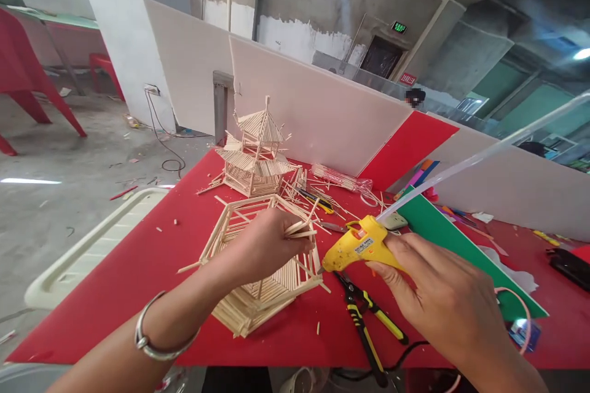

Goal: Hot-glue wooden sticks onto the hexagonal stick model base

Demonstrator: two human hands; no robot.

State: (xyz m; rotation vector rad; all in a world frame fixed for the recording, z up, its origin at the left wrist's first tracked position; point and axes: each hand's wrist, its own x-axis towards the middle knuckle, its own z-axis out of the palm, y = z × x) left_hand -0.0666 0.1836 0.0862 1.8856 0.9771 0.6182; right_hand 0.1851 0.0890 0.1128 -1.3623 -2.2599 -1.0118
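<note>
My left hand [265,244] is closed on a few thin wooden sticks [302,230], held over a hexagonal stick structure [258,295] lying on the red table [115,282]. A silver bangle sits on that wrist. My right hand [442,295] grips a yellow hot glue gun [357,245] whose nozzle points left, close to the stick ends. A long clear glue stick [479,156] juts out of the gun's back, up and to the right. A finished stick pagoda [255,150] stands farther back on the table.
Yellow-handled cutters [369,322] lie under the gun. Loose sticks and a clear bag of sticks [338,178] are scattered behind. A green sheet [456,239], white partition boards [318,110], a cream plastic chair [87,245] at left and red chairs on the floor surround the table.
</note>
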